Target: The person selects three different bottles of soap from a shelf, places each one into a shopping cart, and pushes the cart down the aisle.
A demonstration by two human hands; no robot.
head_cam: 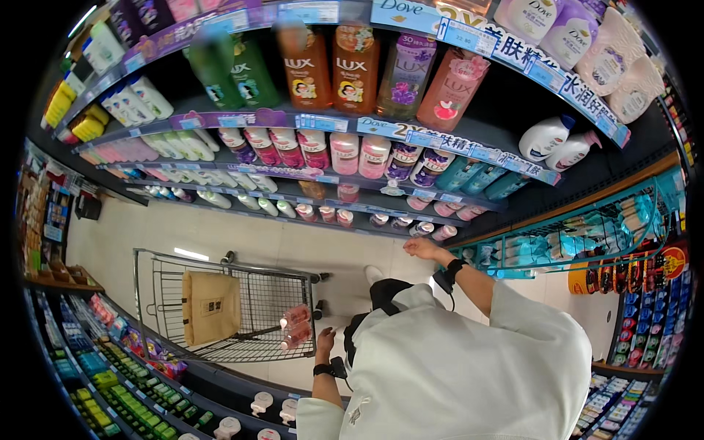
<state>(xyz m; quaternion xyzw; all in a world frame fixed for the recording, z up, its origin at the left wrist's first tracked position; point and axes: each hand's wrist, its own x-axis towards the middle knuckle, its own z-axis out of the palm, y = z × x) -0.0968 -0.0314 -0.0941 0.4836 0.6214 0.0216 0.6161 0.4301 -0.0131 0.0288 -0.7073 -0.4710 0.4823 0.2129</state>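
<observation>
My left hand (pixel 325 338) hangs low beside the near end of a wire shopping cart (pixel 258 275), with nothing seen in it; its finger pose is too small to tell. In the cart lie two pink bottles (pixel 297 325) side by side and a beige bag (pixel 212 308) with printing on it. My right hand (pixel 422 248) reaches out below the shelves of body-wash bottles, holding nothing, its fingers partly curled. Above it stand a pink Lux bottle (pixel 454 88), a purple-labelled Lux bottle (pixel 407 77) and orange Lux bottles (pixel 356 71). Both wrists wear black straps with small devices.
A teal wire rack (pixel 572 247) of packaged goods stands to the right of my right hand. Lower shelves hold pink Lux bottles (pixel 345 154). Behind the cart runs another shelf with green packages (pixel 129 407) and white pump bottles (pixel 262 403). Pale tiled floor (pixel 258 225) lies between the shelves.
</observation>
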